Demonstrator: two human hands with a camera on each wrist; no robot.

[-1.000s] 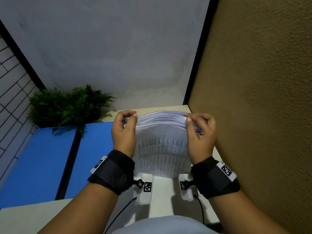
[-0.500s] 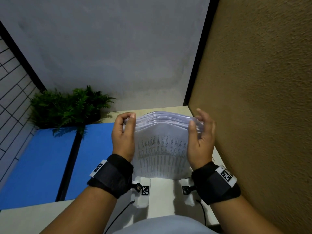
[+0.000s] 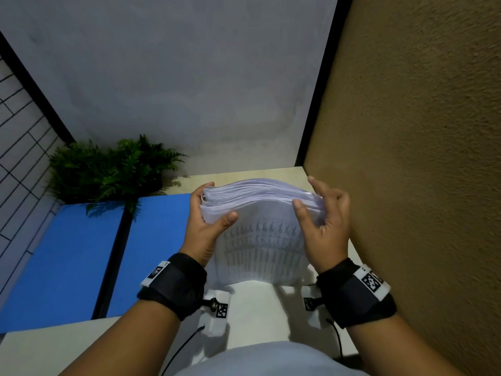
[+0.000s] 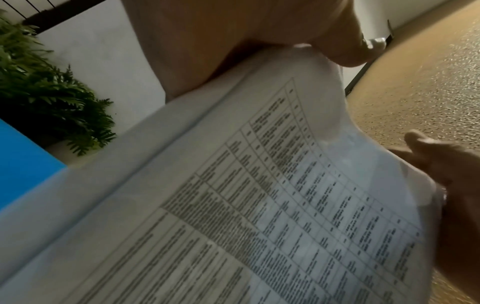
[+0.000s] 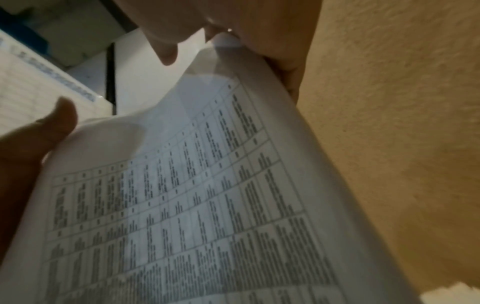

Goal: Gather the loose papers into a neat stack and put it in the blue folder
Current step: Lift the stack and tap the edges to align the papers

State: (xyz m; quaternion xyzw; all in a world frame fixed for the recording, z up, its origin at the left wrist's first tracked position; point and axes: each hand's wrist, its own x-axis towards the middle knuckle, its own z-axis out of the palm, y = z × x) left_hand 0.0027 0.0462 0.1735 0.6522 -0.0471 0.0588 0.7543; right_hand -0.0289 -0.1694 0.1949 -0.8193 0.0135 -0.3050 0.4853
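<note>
The papers (image 3: 257, 229) are gathered and standing on edge on the table (image 3: 244, 173), with the left hand (image 3: 206, 226) pinching one side in a curled grip and the right hand (image 3: 322, 221) loosely cupping the other. Squaring looks nearly done; the open blue folder (image 3: 67, 256) is lying just left, awaiting the stack.

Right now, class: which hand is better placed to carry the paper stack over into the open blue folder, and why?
Left. The left hand already grips the paper stack on the side nearest the blue folder, which lies open to its left. The right hand, loose-fingered, is hemmed against the brown wall.
</note>
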